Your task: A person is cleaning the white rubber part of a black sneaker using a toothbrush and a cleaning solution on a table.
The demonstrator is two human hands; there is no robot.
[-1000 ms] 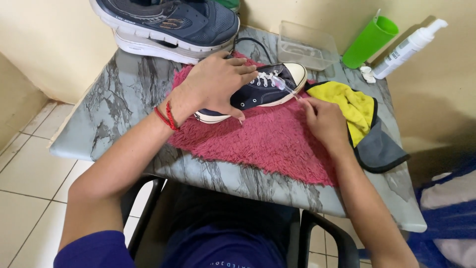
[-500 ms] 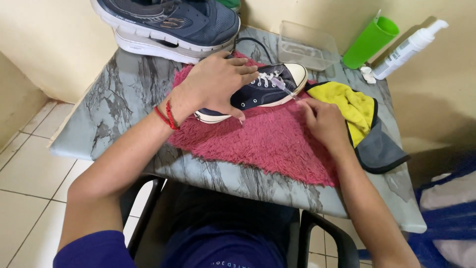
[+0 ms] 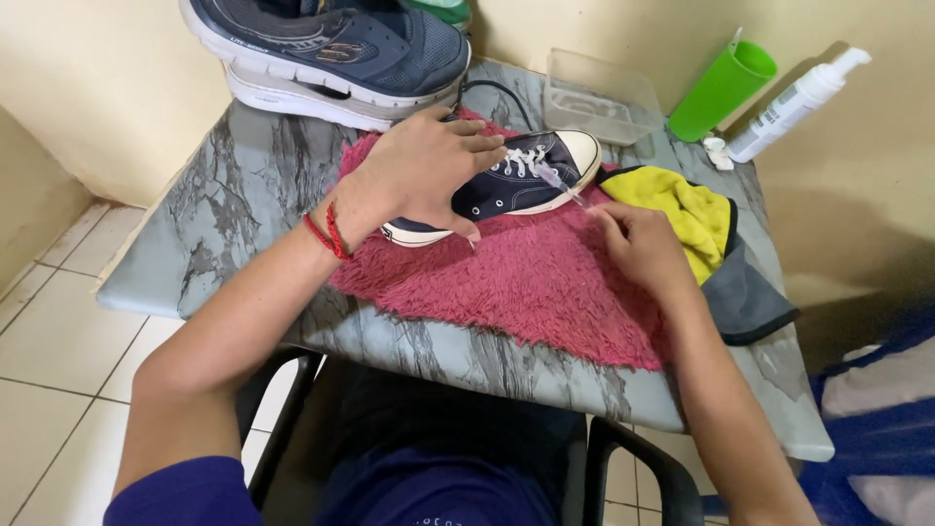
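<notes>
On the pink shaggy mat (image 3: 526, 282) at the middle of the marble table (image 3: 234, 185), the left hand (image 3: 424, 175) clamps down over the small navy canvas sneaker (image 3: 531, 175), while the right hand (image 3: 638, 244) pinches a thin clear brush handle (image 3: 560, 180) against the laces. At the table's far edge a clear plastic tray (image 3: 599, 97) looks empty. Beside it, at the far right corner, stands a green cup (image 3: 721, 88) whose inside is hidden.

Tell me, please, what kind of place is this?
Probably a room at home, used as a shoe-cleaning corner: a small marble-patterned table against a plain wall, tiled floor, a navy sneaker on a pink mat, and a pump bottle.
</notes>
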